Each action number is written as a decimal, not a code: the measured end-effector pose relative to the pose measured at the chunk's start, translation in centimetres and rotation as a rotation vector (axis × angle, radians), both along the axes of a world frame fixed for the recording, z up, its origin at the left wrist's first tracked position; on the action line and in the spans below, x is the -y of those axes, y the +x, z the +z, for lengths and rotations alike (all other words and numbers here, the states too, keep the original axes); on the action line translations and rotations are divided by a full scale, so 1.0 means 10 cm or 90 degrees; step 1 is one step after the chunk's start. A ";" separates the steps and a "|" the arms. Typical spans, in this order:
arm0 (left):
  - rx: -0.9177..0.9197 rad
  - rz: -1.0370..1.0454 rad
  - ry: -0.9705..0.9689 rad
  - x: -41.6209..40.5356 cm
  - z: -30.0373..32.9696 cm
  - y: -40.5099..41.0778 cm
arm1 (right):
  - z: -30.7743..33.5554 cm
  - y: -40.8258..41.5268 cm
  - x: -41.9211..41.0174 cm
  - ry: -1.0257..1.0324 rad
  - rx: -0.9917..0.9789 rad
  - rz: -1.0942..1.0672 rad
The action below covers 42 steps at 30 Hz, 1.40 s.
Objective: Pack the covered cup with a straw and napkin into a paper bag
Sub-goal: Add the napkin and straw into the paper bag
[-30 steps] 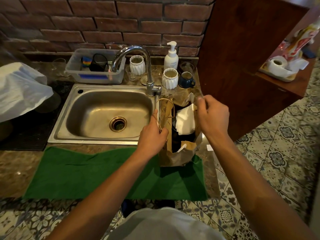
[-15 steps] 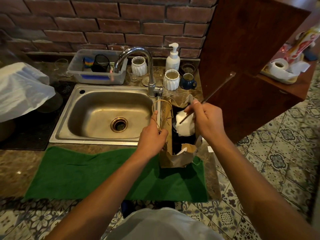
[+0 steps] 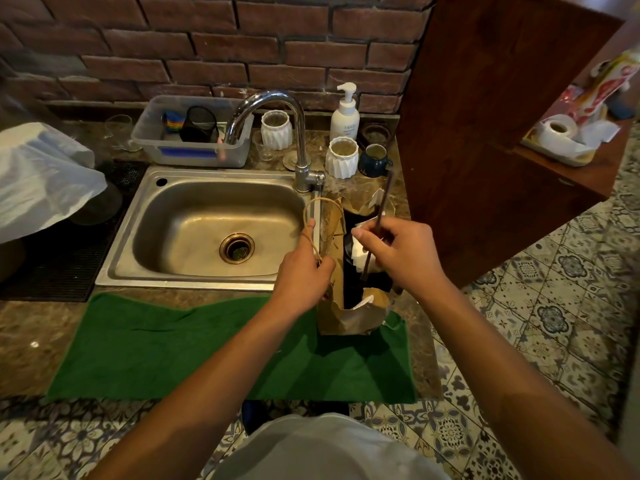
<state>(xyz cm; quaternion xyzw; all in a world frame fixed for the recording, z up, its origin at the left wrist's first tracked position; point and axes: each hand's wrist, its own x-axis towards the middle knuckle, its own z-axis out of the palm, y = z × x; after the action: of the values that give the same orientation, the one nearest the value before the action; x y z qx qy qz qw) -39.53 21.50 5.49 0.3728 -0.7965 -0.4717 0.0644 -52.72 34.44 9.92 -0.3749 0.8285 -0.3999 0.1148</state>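
Left hand (image 3: 302,271) fingers grip the paper bag (image 3: 334,306) open, so right hand (image 3: 398,252) fingers, pinching the straw (image 3: 380,216), can lower it in beside the napkin (image 3: 360,252).

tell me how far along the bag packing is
Done: the napkin is already inside the open paper bag; the cup isn't clearly visible in its dark interior. In hand: the right hand pinches the straw, lower end entering the bag, while the left hand holds the handle. Left: release the straw inside.

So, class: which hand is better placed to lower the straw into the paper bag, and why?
Right. The right hand already pinches the straw above the paper bag; the left hand grips its handle.
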 end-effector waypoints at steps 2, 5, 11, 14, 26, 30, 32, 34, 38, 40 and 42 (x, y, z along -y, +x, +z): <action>0.003 -0.005 -0.008 0.01 0.00 0.00 | 0.00 0.00 -0.02 0.019 0.022 0.011; 0.002 -0.011 -0.013 0.03 0.01 0.02 | 0.02 0.01 -0.07 0.022 0.041 0.026; -0.010 -0.018 -0.027 0.07 0.00 0.03 | 0.06 0.03 -0.18 -0.027 0.007 0.003; -0.017 -0.024 -0.018 0.08 -0.01 0.02 | 0.10 -0.12 -0.17 -0.010 -0.100 -0.099; -0.026 -0.038 -0.021 -0.03 0.01 0.02 | -0.05 -0.55 0.17 0.522 -0.019 -0.150; -0.008 -0.042 -0.034 -0.05 0.02 0.05 | -0.04 -0.51 0.22 0.542 -0.102 -0.167; -0.005 -0.037 -0.034 -0.04 0.01 0.06 | -0.03 -0.48 0.20 0.537 -0.133 -0.173; 0.002 -0.033 -0.032 -0.01 0.01 0.06 | 0.00 -0.47 0.18 0.536 -0.121 -0.166; 0.004 -0.034 -0.035 0.01 0.01 0.08 | 0.04 -0.45 0.14 0.562 -0.139 -0.157; 0.009 -0.048 -0.031 0.00 0.01 0.08 | 0.01 -0.46 0.13 0.579 -0.170 -0.175; 0.012 -0.063 -0.050 -0.04 0.01 0.08 | -0.04 -0.47 0.14 0.597 -0.193 -0.184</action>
<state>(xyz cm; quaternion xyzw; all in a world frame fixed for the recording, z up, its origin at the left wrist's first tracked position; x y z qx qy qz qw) -38.72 21.85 5.60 0.3343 -0.8325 -0.4392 0.0481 -57.44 33.07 9.51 -0.2189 0.9694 0.0619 0.0927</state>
